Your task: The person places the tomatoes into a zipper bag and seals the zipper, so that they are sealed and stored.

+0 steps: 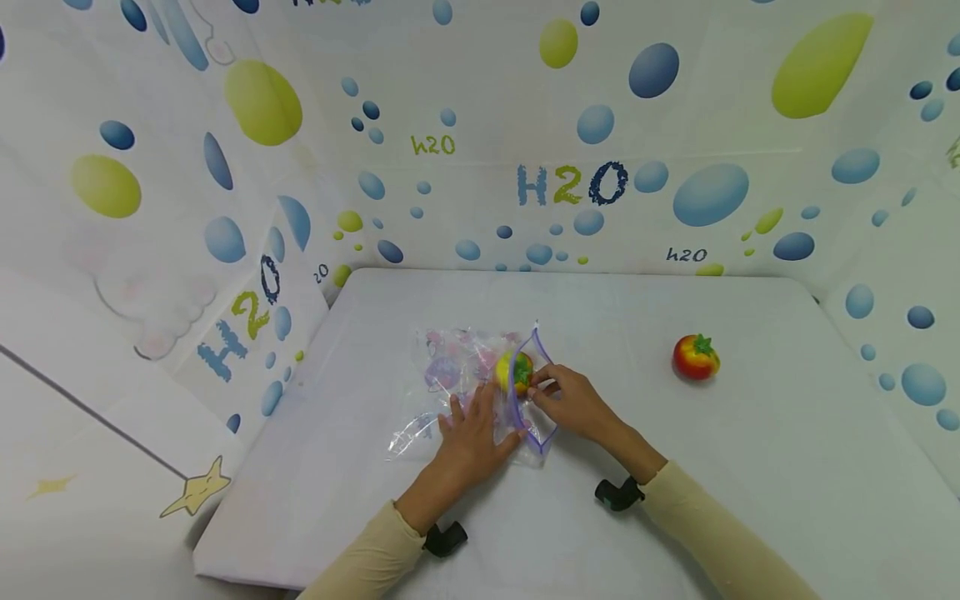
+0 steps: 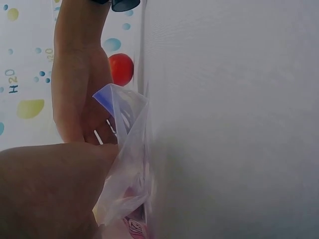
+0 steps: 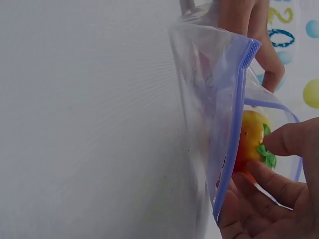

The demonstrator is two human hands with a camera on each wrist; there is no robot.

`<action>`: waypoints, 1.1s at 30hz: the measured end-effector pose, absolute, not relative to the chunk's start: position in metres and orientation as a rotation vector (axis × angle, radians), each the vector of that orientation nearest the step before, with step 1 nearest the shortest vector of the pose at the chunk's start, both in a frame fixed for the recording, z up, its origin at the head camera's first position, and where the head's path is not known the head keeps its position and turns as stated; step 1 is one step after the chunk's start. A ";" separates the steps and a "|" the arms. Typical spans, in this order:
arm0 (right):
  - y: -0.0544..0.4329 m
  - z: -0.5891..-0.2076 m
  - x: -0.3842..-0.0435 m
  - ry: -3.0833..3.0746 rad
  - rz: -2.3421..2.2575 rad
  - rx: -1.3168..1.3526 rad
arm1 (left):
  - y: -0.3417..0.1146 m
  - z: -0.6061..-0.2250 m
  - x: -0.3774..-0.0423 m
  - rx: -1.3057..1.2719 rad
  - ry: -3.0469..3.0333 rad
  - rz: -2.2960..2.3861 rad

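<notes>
A clear zip bag [image 1: 422, 421] with a purple zip edge and pink and purple prints lies on the table, its mouth parted toward the right. At that mouth, partly inside, is a red-and-yellow toy fruit [image 3: 253, 130] with green leaves. My right hand [image 1: 576, 404] holds it, thumb at the leaves and fingers below. The left hand [image 1: 468, 446] rests on the bag with spread fingers, just left of the fruit. In the left wrist view, the bag's film [image 2: 127, 169] rises beside the left hand.
A second red-and-yellow toy fruit [image 1: 693, 360] stands farther right on the white-covered table [image 1: 630, 317]. Behind and to the sides hang white curtains [image 1: 487, 196] with blue and green dots. Both wrists carry small black cameras [image 1: 618, 494].
</notes>
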State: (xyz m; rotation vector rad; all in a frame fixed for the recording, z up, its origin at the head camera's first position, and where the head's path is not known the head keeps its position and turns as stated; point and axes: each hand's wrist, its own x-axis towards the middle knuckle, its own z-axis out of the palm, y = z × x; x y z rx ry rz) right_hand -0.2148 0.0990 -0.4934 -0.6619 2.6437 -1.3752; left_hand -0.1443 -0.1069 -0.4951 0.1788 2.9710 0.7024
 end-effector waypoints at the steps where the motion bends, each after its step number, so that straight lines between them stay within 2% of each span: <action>1: 0.099 -0.493 -0.215 2.637 -1.379 -0.662 | -0.107 -0.495 -0.144 0.181 2.971 0.710; 15: 0.096 -0.490 -0.216 2.609 -1.383 -0.653 | -0.108 -0.495 -0.144 0.195 2.973 0.695; 33: 0.094 -0.489 -0.217 2.560 -1.380 -0.795 | -0.109 -0.494 -0.143 0.183 2.961 0.732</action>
